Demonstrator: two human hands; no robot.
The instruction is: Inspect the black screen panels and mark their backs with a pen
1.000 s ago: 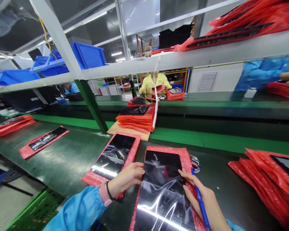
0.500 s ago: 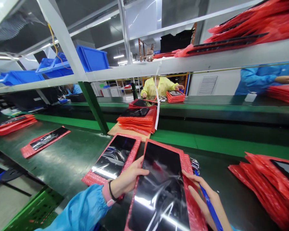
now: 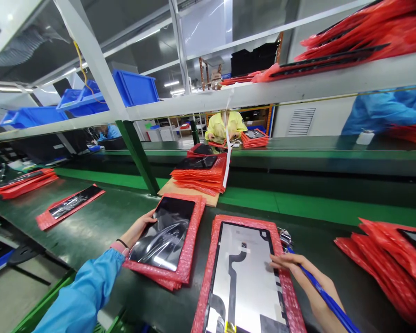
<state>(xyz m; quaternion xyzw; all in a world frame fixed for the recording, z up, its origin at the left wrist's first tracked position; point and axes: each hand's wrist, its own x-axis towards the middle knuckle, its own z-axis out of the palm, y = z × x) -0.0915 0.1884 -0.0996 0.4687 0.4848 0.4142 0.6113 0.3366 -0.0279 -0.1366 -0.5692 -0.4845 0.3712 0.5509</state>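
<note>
A panel lies silver back up, with a black flex strip on it, on a red bubble-wrap sheet in front of me. My right hand rests its fingertips on the panel's right edge and grips a blue pen. To the left, a second panel shows its glossy black face on a small stack of red bubble-wrap sheets. My left hand, in a blue sleeve, holds that panel's left edge, fingers curled around it.
The green conveyor belt carries another panel on red wrap to the left. Stacks of red bags lie at right and behind on cardboard. A green post stands behind. People in yellow and blue work opposite.
The near panel was turned over: its black face showed before, now its silver back is up. My left hand let go of it and moved left to the second panel's edge.
</note>
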